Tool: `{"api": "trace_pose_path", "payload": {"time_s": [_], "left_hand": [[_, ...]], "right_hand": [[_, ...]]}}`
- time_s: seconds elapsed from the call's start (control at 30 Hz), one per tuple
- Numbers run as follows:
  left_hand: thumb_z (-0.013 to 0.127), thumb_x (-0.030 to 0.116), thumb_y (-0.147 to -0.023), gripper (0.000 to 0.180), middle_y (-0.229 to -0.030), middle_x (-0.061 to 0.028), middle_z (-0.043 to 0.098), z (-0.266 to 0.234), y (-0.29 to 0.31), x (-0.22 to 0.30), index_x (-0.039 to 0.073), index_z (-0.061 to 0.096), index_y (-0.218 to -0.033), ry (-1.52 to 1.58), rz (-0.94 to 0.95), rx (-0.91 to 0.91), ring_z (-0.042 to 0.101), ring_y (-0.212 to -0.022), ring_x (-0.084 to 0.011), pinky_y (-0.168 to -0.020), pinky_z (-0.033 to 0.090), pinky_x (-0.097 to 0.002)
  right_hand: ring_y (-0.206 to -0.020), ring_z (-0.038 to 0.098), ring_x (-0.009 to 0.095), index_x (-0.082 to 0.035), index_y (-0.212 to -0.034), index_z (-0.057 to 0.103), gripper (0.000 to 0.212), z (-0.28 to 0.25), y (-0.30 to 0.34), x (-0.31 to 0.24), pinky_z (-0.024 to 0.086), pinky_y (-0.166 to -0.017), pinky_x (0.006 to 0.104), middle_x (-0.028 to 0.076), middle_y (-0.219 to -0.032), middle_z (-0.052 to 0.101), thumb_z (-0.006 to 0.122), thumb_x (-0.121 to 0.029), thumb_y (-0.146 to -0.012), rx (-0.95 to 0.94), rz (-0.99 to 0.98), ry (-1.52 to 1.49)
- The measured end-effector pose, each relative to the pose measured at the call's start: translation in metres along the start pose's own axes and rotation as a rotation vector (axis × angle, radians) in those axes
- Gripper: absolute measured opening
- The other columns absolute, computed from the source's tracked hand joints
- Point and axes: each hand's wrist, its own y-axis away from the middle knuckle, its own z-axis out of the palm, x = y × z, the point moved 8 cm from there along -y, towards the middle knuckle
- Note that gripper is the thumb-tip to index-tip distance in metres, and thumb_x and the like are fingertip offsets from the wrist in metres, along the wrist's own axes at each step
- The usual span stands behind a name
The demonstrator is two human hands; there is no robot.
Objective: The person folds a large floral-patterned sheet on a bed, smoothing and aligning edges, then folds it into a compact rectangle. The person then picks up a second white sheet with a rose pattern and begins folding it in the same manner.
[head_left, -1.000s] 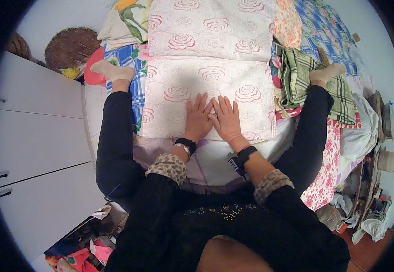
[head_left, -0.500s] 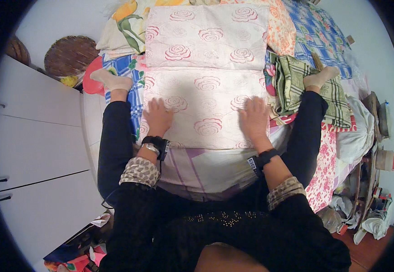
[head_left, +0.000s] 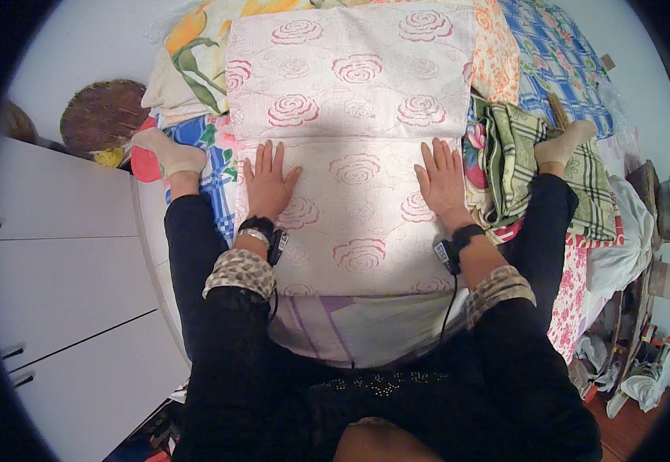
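A white cloth with pink and red roses [head_left: 359, 196] lies spread between my legs, with a crease or fold line running across its middle. Flat on its left part, just below that line, rests my left hand [head_left: 268, 185], fingers stretched forward and thumb apart. My right hand [head_left: 443, 181] lies the same way near the right edge, fingers extended. Neither hand holds anything. A dark strap with a small device sits on each wrist. Under the near edge of the cloth shows a pale sheet with purple stripes [head_left: 350, 327].
Folded green checked fabric [head_left: 516, 150] lies by my right foot, and blue checked bedding [head_left: 554, 61] beyond it. A yellow tulip-patterned cloth [head_left: 196, 58] is at the far left. White cabinets [head_left: 65, 269] stand left; a cluttered shelf [head_left: 643, 308] stands right.
Both hands have moved forward over the cloth, toward its fold line, and their fingers now lie straighter and flatter. The view has shifted slightly.
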Motion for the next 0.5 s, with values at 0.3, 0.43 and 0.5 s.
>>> {"api": "trace_pose_path", "payload": {"time_s": [0.3,0.43,0.5], "left_hand": [[0.052,0.045,-0.096,0.065,-0.154,-0.0144,0.034,-0.008,0.015,-0.020,0.008,0.037,-0.147,-0.008,-0.077,0.093,0.028,-0.144,-0.0310,-0.114,0.019,-0.0542],[0.051,0.048,-0.095,0.070,-0.155,-0.0165,0.031,-0.019,0.055,-0.042,0.006,0.034,-0.148,-0.089,-0.249,0.010,0.026,-0.144,-0.0327,-0.113,0.019,-0.0562],[0.051,0.048,-0.095,0.071,-0.155,-0.0167,0.030,-0.017,0.075,-0.048,0.006,0.033,-0.149,-0.082,-0.358,-0.128,0.025,-0.144,-0.0338,-0.113,0.018,-0.0592]], "right_hand": [[-0.140,0.032,0.036,-0.005,-0.143,0.043,0.058,0.002,0.001,0.008,0.021,-0.114,0.0531,0.022,-0.149,0.037,0.046,-0.041,-0.097,0.047,0.013,-0.026],[-0.139,0.034,0.037,-0.005,-0.143,0.044,0.059,-0.005,0.023,0.017,0.022,-0.112,0.0574,0.022,-0.149,0.038,0.045,-0.042,-0.097,0.026,0.120,0.083],[-0.139,0.033,0.036,-0.005,-0.142,0.044,0.058,-0.009,0.043,0.019,0.021,-0.111,0.0595,0.021,-0.149,0.038,0.049,-0.040,-0.096,-0.068,0.195,0.134]]}}
